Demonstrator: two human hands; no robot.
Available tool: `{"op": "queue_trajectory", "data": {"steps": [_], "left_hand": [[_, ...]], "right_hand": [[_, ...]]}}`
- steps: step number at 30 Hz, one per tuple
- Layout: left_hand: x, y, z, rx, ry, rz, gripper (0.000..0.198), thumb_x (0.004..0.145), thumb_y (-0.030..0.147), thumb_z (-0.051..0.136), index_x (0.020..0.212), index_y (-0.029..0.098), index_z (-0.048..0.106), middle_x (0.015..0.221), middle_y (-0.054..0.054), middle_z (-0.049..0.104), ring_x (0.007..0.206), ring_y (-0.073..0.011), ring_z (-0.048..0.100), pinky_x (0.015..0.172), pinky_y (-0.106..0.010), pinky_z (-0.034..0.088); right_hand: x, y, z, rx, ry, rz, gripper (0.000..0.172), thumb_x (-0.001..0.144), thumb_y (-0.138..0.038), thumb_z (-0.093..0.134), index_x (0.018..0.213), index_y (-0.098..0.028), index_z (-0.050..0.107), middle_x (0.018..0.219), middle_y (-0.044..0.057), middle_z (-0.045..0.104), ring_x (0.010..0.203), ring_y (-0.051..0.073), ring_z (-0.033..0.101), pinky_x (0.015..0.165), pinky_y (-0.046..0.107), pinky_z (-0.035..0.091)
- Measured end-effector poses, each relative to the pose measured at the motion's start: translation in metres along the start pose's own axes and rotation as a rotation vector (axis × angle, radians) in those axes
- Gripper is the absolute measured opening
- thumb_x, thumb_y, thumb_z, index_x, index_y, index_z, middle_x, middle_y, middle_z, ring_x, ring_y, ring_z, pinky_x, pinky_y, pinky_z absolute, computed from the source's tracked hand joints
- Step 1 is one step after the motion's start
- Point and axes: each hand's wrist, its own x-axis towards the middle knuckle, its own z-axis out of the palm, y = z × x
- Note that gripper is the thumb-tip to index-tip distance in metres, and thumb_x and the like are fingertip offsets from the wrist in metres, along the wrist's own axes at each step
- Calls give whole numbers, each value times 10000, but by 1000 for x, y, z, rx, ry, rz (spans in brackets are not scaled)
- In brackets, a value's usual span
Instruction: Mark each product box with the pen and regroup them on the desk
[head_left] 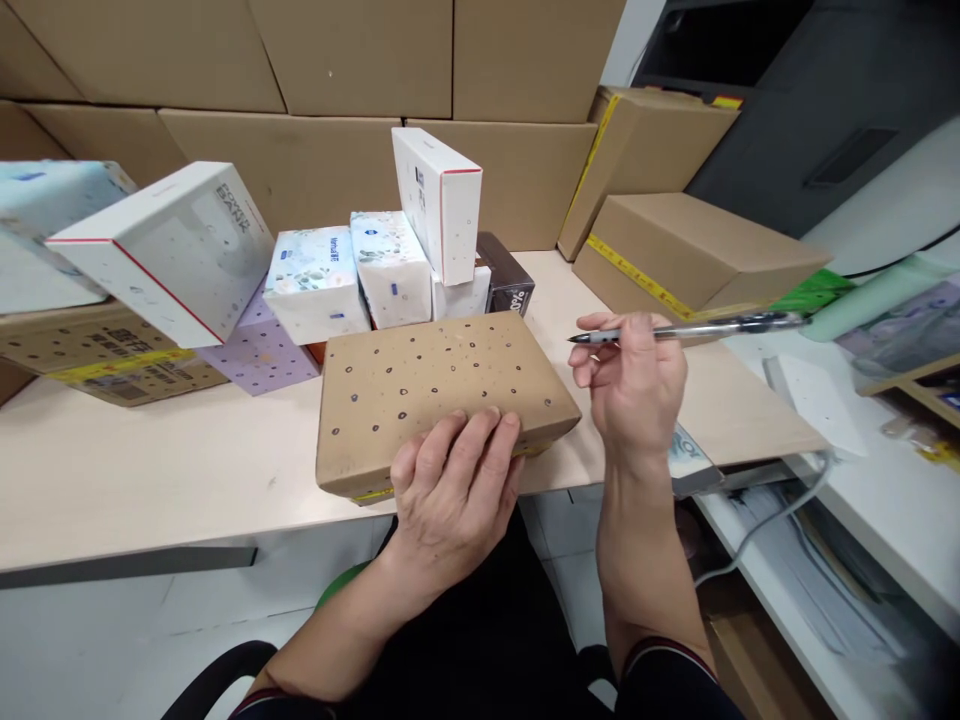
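Observation:
A brown cardboard box (pixel 435 375) lies in front of me, its top dotted with many small dark hand-drawn rings. My left hand (pixel 454 490) grips its near edge, fingers curled over the top; the thumb is hidden. To the right of the box, my right hand (pixel 637 385) is raised and closed round a pen (pixel 720 327). The pen's dark tip points left, apart from the cardboard. Behind the box stand two tissue packs (pixel 315 280), a white upright box (pixel 442 205) and a dark brown box (pixel 510 275). Similar small marks show on several of these.
At the left, a white power bank box (pixel 172 250) leans over a purple box (pixel 259 345) and a taped carton (pixel 127 355). Large cartons (pixel 360 60) wall off the back of the table (pixel 247 465). A taped cardboard box (pixel 682 250) sits at the right, near a grey cable (pixel 780 525).

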Motion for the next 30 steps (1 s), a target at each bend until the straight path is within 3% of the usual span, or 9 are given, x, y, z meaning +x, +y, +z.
{"op": "queue_trajectory", "data": {"steps": [2, 6, 8, 11, 14, 19, 24, 27, 30], "left_hand": [[-1, 0, 0, -3, 3, 4, 285, 933, 245, 735, 1199, 145, 751, 1104, -84, 819, 1044, -263, 649, 949, -395, 378], [-1, 1, 1, 0, 13, -12, 289, 939, 254, 730, 1207, 148, 747, 1103, -88, 817, 1040, -264, 655, 948, -397, 379], [-1, 1, 1, 5, 16, -15, 292, 938, 259, 733, 1208, 150, 747, 1105, -90, 815, 1041, -266, 657, 944, -397, 379], [-1, 2, 2, 9, 19, -11, 294, 934, 256, 736, 1207, 148, 747, 1104, -92, 813, 1043, -269, 657, 931, -402, 377], [-1, 2, 1, 11, 15, -9, 300, 930, 249, 733, 1212, 147, 745, 1104, -92, 812, 1043, -271, 658, 928, -406, 374], [-1, 1, 1, 24, 16, -6, 305, 924, 245, 742, 1215, 155, 744, 1103, -94, 808, 1038, -268, 660, 932, -404, 368], [-2, 1, 1, 8, 9, -6, 331, 908, 247, 762, 1227, 159, 743, 1113, -96, 802, 1045, -268, 658, 944, -402, 362], [-2, 1, 2, 15, 25, -7, 314, 914, 264, 758, 1216, 176, 748, 1101, -86, 807, 1030, -267, 661, 941, -402, 362], [-2, 1, 4, 18, 41, -8, 323, 904, 260, 767, 1216, 180, 748, 1093, -82, 811, 1013, -266, 663, 925, -402, 360]], "right_hand": [[4, 9, -20, -136, -25, 82, 334, 962, -561, 616, 876, -245, 546, 759, -21, 676, 506, 93, 541, 445, 219, 352], [8, 23, -48, -683, -346, 268, 283, 908, -483, 666, 994, -214, 655, 584, -64, 548, 538, 138, 509, 534, 252, 356], [7, 24, -46, -981, -448, 286, 266, 922, -431, 645, 1037, -194, 684, 633, -18, 610, 635, 181, 580, 587, 274, 358], [4, 17, -31, -1344, -553, 323, 265, 944, -335, 625, 1144, -170, 679, 917, 122, 770, 842, 255, 692, 647, 300, 365], [2, 8, -14, -1502, -634, 373, 278, 919, -239, 642, 1187, -170, 671, 1116, 195, 782, 966, 301, 728, 678, 313, 378], [-4, 5, -13, -1513, -610, 363, 265, 1002, -321, 564, 1191, -173, 676, 1099, 200, 778, 980, 319, 731, 732, 339, 425], [-26, 1, -68, -1561, -249, 105, 526, 994, -581, 544, 1267, -147, 663, 1215, 225, 716, 1148, 385, 642, 885, 421, 476], [-38, -4, -108, -1672, -241, 238, 774, 908, -660, 623, 1494, -163, 534, 1376, 260, 647, 1192, 450, 604, 909, 498, 478], [-44, -4, -127, -1676, -327, 376, 842, 903, -683, 593, 1553, -163, 474, 1386, 246, 657, 1195, 460, 606, 918, 517, 481]]}}
